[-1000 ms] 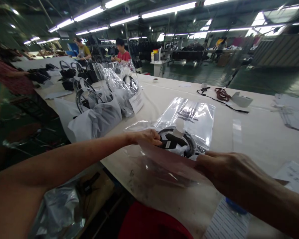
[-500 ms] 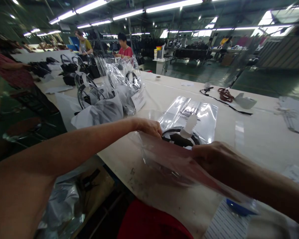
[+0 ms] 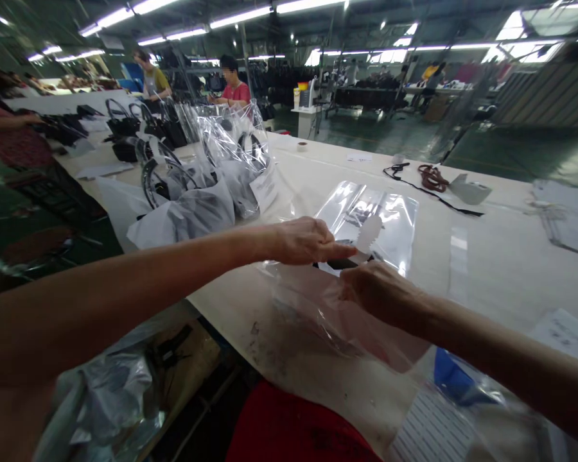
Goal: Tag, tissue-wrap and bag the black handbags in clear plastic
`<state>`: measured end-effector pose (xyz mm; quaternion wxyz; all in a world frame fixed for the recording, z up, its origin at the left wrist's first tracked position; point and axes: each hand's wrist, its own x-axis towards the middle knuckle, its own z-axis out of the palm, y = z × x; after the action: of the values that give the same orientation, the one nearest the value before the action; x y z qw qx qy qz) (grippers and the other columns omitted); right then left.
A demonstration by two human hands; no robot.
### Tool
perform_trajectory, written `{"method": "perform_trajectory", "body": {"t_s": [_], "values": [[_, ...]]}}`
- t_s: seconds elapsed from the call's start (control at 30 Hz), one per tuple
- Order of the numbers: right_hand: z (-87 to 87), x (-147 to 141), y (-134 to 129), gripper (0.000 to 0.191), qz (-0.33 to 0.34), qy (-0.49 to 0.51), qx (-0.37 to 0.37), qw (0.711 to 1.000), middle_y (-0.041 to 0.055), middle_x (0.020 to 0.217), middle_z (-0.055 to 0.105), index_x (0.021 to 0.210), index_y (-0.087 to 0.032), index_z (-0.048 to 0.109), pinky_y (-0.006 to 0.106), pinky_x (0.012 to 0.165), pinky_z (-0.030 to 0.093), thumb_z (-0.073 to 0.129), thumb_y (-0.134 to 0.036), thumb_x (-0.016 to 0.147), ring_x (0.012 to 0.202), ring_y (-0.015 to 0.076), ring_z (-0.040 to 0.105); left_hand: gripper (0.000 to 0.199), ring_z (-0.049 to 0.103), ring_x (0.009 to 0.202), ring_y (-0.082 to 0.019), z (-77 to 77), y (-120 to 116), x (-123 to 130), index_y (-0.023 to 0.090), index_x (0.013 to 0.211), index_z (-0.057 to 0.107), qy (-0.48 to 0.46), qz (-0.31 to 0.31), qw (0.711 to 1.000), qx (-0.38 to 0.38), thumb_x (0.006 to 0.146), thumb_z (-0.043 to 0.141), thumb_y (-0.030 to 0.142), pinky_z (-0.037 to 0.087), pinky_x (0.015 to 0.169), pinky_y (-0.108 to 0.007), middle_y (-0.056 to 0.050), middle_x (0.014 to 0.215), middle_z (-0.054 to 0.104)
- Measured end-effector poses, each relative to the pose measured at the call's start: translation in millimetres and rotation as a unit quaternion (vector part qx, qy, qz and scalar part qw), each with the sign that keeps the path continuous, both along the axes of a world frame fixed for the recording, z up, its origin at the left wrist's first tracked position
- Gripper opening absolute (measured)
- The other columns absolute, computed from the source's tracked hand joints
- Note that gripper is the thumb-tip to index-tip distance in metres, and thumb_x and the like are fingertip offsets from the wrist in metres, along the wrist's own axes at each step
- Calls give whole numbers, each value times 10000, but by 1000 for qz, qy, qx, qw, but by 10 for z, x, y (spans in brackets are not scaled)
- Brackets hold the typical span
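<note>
In front of me a clear plastic bag (image 3: 308,289) lies around a handbag (image 3: 340,263), with a pinkish surface showing through the film. The handbag's dark opening and handle are partly hidden behind my hands. My left hand (image 3: 306,240) is at the far rim, its index finger stretched to the right and its other fingers curled on the plastic. Close beside it, my right hand (image 3: 378,292) is closed on the near edge of the plastic bag. A white, notched card (image 3: 368,234) stands up just beyond my fingertips.
Flat clear plastic bags (image 3: 395,221) lie behind the handbag. Wrapped handbags (image 3: 187,205) stand at the left. A brown cord (image 3: 432,178), a black strap (image 3: 426,190) and a tape roll (image 3: 302,146) rest farther back. Papers and a blue item (image 3: 455,377) are near my right arm. Co-workers stand beyond.
My hands have come closer together over the bag's opening. The left hand has shifted right, its index finger now stretched out; the right has moved left. The view has turned slightly.
</note>
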<state>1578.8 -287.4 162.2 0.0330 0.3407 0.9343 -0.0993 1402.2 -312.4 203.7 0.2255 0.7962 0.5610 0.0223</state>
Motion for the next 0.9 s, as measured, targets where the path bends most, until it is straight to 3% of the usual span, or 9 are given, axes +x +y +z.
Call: {"method": "perform_trajectory", "body": {"t_s": [0.1, 0.17, 0.3, 0.37, 0.43, 0.5, 0.6, 0.77, 0.9], "values": [[70, 8, 20, 190, -45, 52, -4, 998, 13, 610, 609, 749, -153, 707, 210, 541, 350, 523, -185, 783, 569, 106, 516, 337, 584, 963, -188, -30, -372, 66, 178, 1082, 583, -15, -99, 985, 138, 861, 517, 424, 428, 802, -248, -52, 1024, 627], [132, 8, 33, 183, -72, 80, -2, 994, -13, 568, 583, 723, -168, 706, 207, 532, 344, 540, -217, 781, 550, 100, 500, 476, 516, 1132, -261, -153, -535, 36, 155, 1170, 508, 49, -116, 960, 249, 760, 667, 336, 453, 859, -303, -139, 1254, 519], [185, -1, 87, 141, -75, 97, -27, 992, -31, 569, 586, 743, -181, 714, 210, 548, 361, 589, -245, 752, 575, 104, 519, 103, 417, 1252, -316, -417, -636, -81, 100, 856, 585, 177, -106, 895, 395, 758, 579, 69, 483, 877, -357, -225, 1376, 394], [194, -5, 115, 139, -80, 108, -54, 989, -30, 594, 605, 751, -179, 714, 213, 556, 377, 592, -246, 746, 582, 106, 531, 119, 427, 1247, -292, -454, -656, -110, 107, 751, 582, 172, -140, 868, 444, 803, 490, 52, 480, 887, -352, -201, 1336, 454], [207, -15, 132, 138, -101, 121, -90, 983, -30, 600, 610, 747, -172, 707, 211, 531, 381, 606, -264, 732, 568, 108, 534, 185, 519, 1144, -242, -414, -692, -114, 125, 755, 591, 150, -182, 856, 461, 846, 436, 81, 492, 837, -319, -164, 1203, 567], [216, -39, 138, 144, -125, 129, -119, 976, -30, 585, 601, 752, -166, 703, 206, 498, 376, 628, -283, 712, 549, 111, 536, 203, 609, 884, -183, -331, -730, -109, 146, 773, 594, 139, -210, 858, 448, 862, 415, 108, 494, 705, -275, -110, 954, 648], [181, -98, 136, 141, -126, 123, -129, 976, -24, 577, 591, 759, -159, 702, 203, 482, 367, 635, -267, 698, 550, 114, 538, 224, 530, 585, -142, -202, -741, -113, 162, 758, 587, 146, -221, 863, 430, 851, 395, 96, 422, 553, -257, -39, 686, 597], [-38, -148, 149, 92, -68, 41, -51, 995, -3, 565, 572, 656, -141, 682, 212, 492, 334, 622, -202, 688, 547, 106, 504, 251, 452, 520, -108, -57, -659, -160, 175, 761, 586, 159, -173, 888, 395, 840, 368, 78, 331, 520, -230, 2, 602, 530], [-288, -160, 96, 88, -30, 14, -59, 998, 5, 624, 628, 699, -158, 677, 210, 515, 376, 598, -183, 728, 583, 121, 550, 228, 414, 492, -97, -21, -624, -190, 170, 721, 561, 133, -170, 902, 375, 837, 386, 81, 271, 484, -233, 8, 598, 519]]}}
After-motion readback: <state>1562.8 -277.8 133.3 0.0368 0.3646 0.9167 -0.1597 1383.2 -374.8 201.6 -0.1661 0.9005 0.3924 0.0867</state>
